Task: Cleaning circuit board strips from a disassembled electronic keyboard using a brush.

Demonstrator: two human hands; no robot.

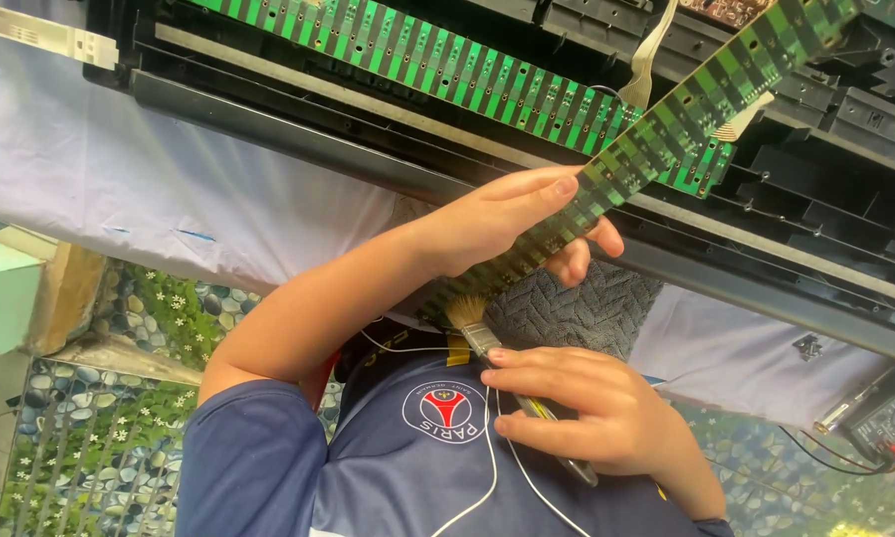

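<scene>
Bench inventory, as we count it:
- One black chassis [298, 134], above both hands, lying open with one green circuit strip [447, 60] seated in it.
- One loose green strip board [666, 139], pinched in our left hand [512, 224] and tilted down toward the brush, we judge for access.
- One paintbrush [472, 323], gripped in our right hand [587, 408], its bristles touching the board's lower end.

Your hands work in a tight pocket: the long green circuit board strip [666, 139] slants across it, with the open black plastic keyboard chassis [825, 129] and its second green board [447, 65] close behind. The white cloth [119, 169] along the chassis's near edge offers open passage.
</scene>
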